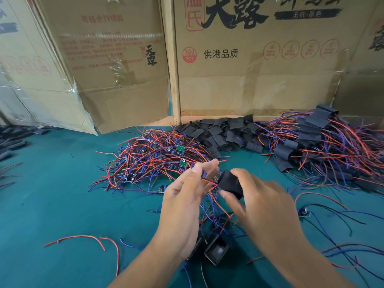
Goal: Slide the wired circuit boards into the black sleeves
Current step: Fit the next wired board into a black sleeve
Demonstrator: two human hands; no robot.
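Cardboard boxes (pixel 259 59) wall off the far edge of a green tabletop (pixel 62 204). Left hand (pixel 187 196) pinches a small wired circuit board (pixel 204 175) between thumb and fingers, red and blue wires trailing down. Right hand (pixel 264 196) is closed round a black sleeve (pixel 230 183), mouth facing left toward the board, just beside it, not yet over it. Sleeve's long axis runs roughly left-right, so the board should go in rightward. Loose board pile (pixel 153 161) sits behind the hands, empty sleeves (pixel 220 132) along the far edge, sleeved boards (pixel 315 142) at far right. Open tabletop near left; stray wires could snag.
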